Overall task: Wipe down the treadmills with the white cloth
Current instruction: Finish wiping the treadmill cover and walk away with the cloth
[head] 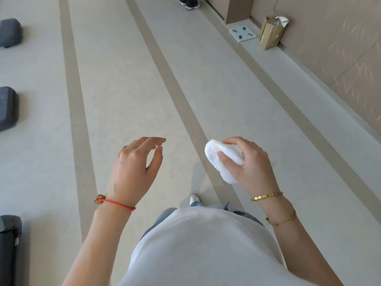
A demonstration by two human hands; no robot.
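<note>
R hand (pixel 249 162) is wrapped tight round the cloth (pixel 223 159). L hand (pixel 134 164), left of cloth, is empty w/ fingers apart.

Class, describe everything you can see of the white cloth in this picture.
The white cloth looks soft and fleecy, bunched into a rounded wad. The right hand grips it, thumb across its front, fingers wrapped behind. One end sticks up past the fingers, the other hangs below the palm. It is held in the air above the floor, touching nothing else.

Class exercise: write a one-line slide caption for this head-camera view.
Walking a striped gym floor, right hand gripping a bunched white cloth, left hand empty, dark treadmill ends at left.
</note>
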